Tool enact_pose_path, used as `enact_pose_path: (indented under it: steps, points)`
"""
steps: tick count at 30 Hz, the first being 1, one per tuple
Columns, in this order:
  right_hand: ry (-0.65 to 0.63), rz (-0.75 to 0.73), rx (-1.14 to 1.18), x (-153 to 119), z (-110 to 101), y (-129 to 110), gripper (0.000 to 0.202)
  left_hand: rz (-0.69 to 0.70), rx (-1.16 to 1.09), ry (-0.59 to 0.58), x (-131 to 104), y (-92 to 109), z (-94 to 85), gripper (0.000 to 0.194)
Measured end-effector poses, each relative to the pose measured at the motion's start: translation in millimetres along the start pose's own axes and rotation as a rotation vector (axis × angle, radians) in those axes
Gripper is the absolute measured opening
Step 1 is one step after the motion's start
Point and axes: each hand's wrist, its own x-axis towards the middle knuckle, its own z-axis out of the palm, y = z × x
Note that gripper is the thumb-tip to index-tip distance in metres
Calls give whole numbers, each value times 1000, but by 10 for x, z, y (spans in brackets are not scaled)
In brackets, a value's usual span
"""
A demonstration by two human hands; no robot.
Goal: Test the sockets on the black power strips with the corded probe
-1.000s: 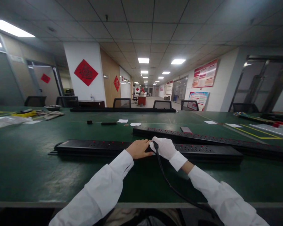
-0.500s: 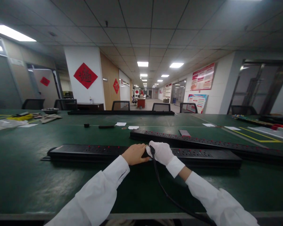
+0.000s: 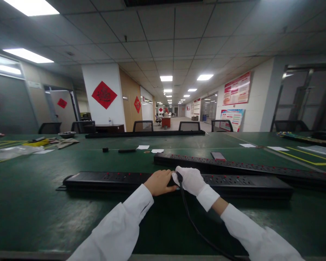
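Note:
A long black power strip with sockets and small red parts lies across the green table. My bare left hand grips the strip around its middle, thumb on the near side. Right beside it, my right hand in a white glove is closed on a black plug, held at the strip's top. From the plug a black cable curves down to the front edge. The plug's tip is hidden by the glove.
Behind lies a second black power strip, slanting right, with a phone-like flat object beyond it. Small black pieces and white papers sit farther back. A long black bar lies along the far edge; a plastic bag is at left.
The view has shifted, so the strips and both hands appear slightly lower and farther right. Both hands keep their grip at the middle of the near strip.

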Motion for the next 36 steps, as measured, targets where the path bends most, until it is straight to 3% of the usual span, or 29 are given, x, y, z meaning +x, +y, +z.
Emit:
enact_pose_path:
  steps: [15,23,36]
  points:
    - [-55,-14,-14,9,-35,-19,38,-17,21,-20,1,-21,43,51]
    - [-57,18,-53,8,-49,-40,42,-25,150,-9,-56,-110,-59,65]
    - [-92,-7,-28,12,-62,-23,40,-115,12,-91,-60,-181,-16,67]
